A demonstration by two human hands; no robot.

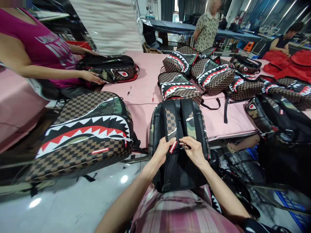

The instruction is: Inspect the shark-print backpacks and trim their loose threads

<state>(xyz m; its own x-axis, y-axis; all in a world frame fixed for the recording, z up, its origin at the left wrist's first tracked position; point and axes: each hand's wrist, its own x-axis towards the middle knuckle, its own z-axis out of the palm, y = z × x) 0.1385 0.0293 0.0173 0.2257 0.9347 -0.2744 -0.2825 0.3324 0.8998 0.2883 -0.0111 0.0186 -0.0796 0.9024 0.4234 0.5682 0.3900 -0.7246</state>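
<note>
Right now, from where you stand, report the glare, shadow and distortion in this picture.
Head view: round glare spots on the glossy pale floor; deep shadow at right below the pink-covered table; apparent wide-angle stretching of the large brown-checked shark-mouth backpack at left; pixelated patch over the standing person; black-backed backpack fairly clear.

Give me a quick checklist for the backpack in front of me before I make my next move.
1. Backpack strap side up: ok.
2. Left hand at the straps, beside the red tag: ok.
3. Right hand gripping firmly: cannot tell, the detail at its fingertips is too small.
4. Loose pens off the pink table: not ok, a red pen and a dark one lie there.
5. Co-worker's hands away from your backpack: ok, they're at another bag.
</note>
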